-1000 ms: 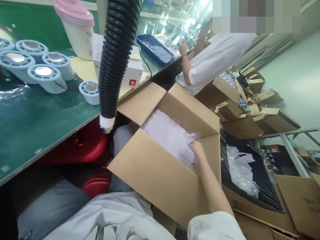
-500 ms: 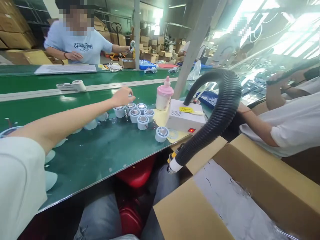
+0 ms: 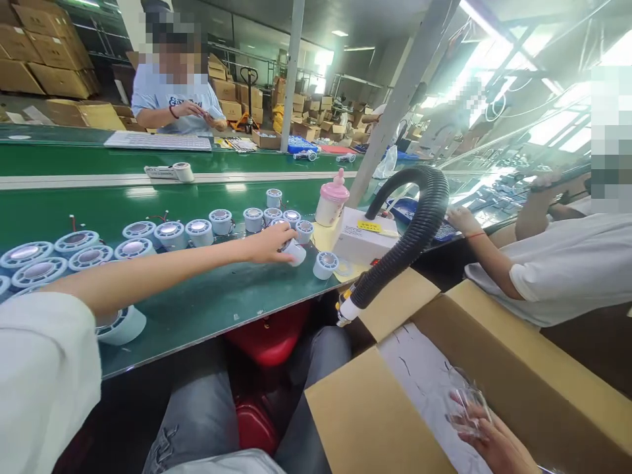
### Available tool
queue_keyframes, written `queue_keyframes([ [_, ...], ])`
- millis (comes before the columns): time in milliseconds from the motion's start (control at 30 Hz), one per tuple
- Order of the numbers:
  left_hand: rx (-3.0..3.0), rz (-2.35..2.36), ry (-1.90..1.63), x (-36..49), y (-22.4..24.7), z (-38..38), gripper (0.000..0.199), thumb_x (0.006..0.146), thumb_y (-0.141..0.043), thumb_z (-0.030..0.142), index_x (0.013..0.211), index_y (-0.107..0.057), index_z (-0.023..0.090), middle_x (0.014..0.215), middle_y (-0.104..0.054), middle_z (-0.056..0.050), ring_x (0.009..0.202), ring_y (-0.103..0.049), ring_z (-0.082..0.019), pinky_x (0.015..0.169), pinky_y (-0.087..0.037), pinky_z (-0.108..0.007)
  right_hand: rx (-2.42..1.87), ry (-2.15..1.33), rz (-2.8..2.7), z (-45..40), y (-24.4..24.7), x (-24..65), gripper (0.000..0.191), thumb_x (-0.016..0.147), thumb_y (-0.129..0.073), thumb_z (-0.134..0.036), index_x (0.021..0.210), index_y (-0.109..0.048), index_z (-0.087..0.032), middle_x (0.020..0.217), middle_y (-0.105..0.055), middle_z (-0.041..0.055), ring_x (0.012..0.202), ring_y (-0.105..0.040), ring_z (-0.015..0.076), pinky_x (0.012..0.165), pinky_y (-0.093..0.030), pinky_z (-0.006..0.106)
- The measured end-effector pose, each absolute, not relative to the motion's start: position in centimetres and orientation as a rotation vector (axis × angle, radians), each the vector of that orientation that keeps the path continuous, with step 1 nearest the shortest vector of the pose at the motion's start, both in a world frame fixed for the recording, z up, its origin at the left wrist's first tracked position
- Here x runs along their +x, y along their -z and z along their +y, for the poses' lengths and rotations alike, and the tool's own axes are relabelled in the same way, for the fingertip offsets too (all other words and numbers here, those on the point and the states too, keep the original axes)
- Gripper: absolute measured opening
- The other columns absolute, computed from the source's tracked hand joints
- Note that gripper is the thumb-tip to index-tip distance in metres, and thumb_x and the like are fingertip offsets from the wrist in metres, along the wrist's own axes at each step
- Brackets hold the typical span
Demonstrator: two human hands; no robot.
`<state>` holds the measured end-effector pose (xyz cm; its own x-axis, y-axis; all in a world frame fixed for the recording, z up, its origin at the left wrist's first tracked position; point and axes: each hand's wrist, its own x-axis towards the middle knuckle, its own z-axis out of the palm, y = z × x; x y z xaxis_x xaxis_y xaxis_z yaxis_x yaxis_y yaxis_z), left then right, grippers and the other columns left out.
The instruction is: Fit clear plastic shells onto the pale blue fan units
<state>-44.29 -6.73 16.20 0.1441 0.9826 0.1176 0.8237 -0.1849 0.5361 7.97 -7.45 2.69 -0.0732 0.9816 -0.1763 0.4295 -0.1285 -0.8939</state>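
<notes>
My left hand (image 3: 270, 243) is closed on a round motor unit (image 3: 296, 254), white and cup-shaped, tilted at the near side of a small cluster. Around it stand similar motor units with ribbed light-blue rims and silver centres, such as one motor unit (image 3: 326, 264) to the right. More motor units (image 3: 170, 235) with thin wires fill the left of the bench, partly hidden by my forearm. At the lower right, my right hand (image 3: 494, 438) holds a clear plastic piece (image 3: 467, 409) over the open cardboard box (image 3: 363, 421); its exact kind is blurred.
A white box-shaped machine (image 3: 363, 240) with a black ribbed hose (image 3: 429, 217) stands at the bench's right end, beside a pink-capped bottle (image 3: 332, 201). The hose nozzle (image 3: 345, 309) hangs past the edge. Co-workers sit opposite and at right. A white handheld part (image 3: 170, 172) lies farther back.
My left hand has come down and right from behind the cluster onto a near motor unit. One unit now stands at the back. My right hand has appeared over the box with clear plastic.
</notes>
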Motion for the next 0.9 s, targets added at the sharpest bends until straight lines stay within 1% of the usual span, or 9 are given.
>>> queue_keyframes([
  [100, 1.822, 1.738, -0.737, -41.9, -15.6, -11.6, 0.054, 0.092, -0.026, 0.054, 0.103, -0.057, 0.011, 0.097, -0.063, -0.014, 0.084, -0.060, -0.024, 0.072, -0.049, -0.036, -1.172, -1.287, -1.837, -10.9, -5.4, 1.6, 0.038, 0.085, -0.044, -0.053, 0.098, -0.069, -0.027, 0.120, -0.066, 0.0118, 0.112, -0.061, 0.0340, 0.090, -0.055, 0.048],
  [167, 1.618, 1.644, -0.699, -39.6, -14.8, -15.0, 0.066, 0.093, -0.007, 0.052, 0.092, -0.059, 0.011, 0.077, -0.064, -0.012, 0.063, -0.061, -0.020, 0.055, -0.049, -0.033, -0.865, -1.251, -2.143, -13.2, -7.2, -2.8, 0.038, 0.088, -0.049, -0.041, 0.123, -0.060, -0.031, 0.125, -0.063, 0.0094, 0.117, -0.059, 0.0311, 0.092, -0.054, 0.044],
  [267, 0.991, 1.315, -0.673, -36.4, -13.5, -19.2, 0.054, 0.086, -0.025, 0.058, 0.082, -0.056, 0.014, 0.065, -0.060, -0.007, 0.052, -0.058, -0.019, 0.043, -0.045, -0.029, -0.627, -1.004, -2.397, -15.4, -9.2, -8.3, 0.052, 0.087, -0.052, -0.028, 0.138, -0.045, -0.033, 0.133, -0.055, 0.0095, 0.119, -0.056, 0.0289, 0.092, -0.054, 0.041],
  [367, 0.699, 1.118, -0.677, -34.8, -12.8, -21.5, 0.036, 0.075, -0.051, 0.051, 0.085, -0.054, 0.017, 0.071, -0.058, -0.003, 0.054, -0.055, -0.015, 0.042, -0.042, -0.024, -0.656, -0.789, -2.492, -15.9, -10.2, -11.6, 0.055, 0.085, -0.053, -0.023, 0.138, -0.046, -0.029, 0.135, -0.049, 0.0122, 0.118, -0.054, 0.0302, 0.094, -0.052, 0.045],
  [467, 1.149, 1.213, -0.687, -34.3, -12.5, -22.3, 0.024, 0.080, -0.054, 0.038, 0.089, -0.061, 0.016, 0.083, -0.058, -0.004, 0.070, -0.056, -0.015, 0.062, -0.048, -0.026, -0.725, -0.862, -2.608, -15.7, -10.7, -12.9, 0.047, 0.081, -0.055, -0.019, 0.127, -0.057, -0.025, 0.136, -0.047, 0.0125, 0.116, -0.054, 0.0307, 0.093, -0.051, 0.048],
  [533, 1.521, 1.324, -0.679, -34.3, -12.4, -22.4, 0.020, 0.085, -0.052, 0.030, 0.092, -0.065, 0.017, 0.095, -0.058, -0.005, 0.087, -0.056, -0.017, 0.081, -0.046, -0.030, -0.711, -1.020, -2.646, -15.6, -10.8, -13.0, 0.040, 0.078, -0.057, -0.017, 0.117, -0.063, -0.022, 0.136, -0.048, 0.0119, 0.117, -0.053, 0.0294, 0.096, -0.049, 0.046],
  [600, 1.734, 1.416, -0.653, -34.2, -12.2, -22.5, 0.021, 0.088, -0.049, 0.028, 0.096, -0.065, 0.018, 0.102, -0.055, -0.006, 0.093, -0.055, -0.018, 0.088, -0.042, -0.031, -0.697, -1.162, -2.617, -15.6, -10.8, -12.7, 0.036, 0.076, -0.059, -0.016, 0.111, -0.064, -0.021, 0.134, -0.050, 0.0113, 0.119, -0.053, 0.0275, 0.098, -0.048, 0.044],
  [767, 1.703, 1.522, -0.733, -34.0, -11.2, -22.4, 0.024, 0.091, -0.046, 0.032, 0.097, -0.064, 0.017, 0.099, -0.059, -0.006, 0.091, -0.057, -0.018, 0.085, -0.045, -0.031, -0.994, -0.933, -2.517, -15.9, -10.4, -11.7, 0.043, 0.081, -0.053, -0.021, 0.123, -0.058, -0.023, 0.131, -0.051, 0.0120, 0.118, -0.052, 0.0305, 0.096, -0.048, 0.050],
  [900, 1.299, 1.532, -0.758, -33.8, -10.1, -22.0, 0.028, 0.089, -0.045, 0.036, 0.099, -0.062, 0.017, 0.092, -0.062, -0.004, 0.070, -0.057, -0.014, 0.054, -0.044, -0.023, -1.053, -0.718, -2.558, -17.2, -9.8, -12.0, 0.055, 0.082, -0.051, -0.023, 0.136, -0.048, -0.026, 0.135, -0.047, 0.0137, 0.115, -0.051, 0.0350, 0.084, -0.054, 0.052],
])
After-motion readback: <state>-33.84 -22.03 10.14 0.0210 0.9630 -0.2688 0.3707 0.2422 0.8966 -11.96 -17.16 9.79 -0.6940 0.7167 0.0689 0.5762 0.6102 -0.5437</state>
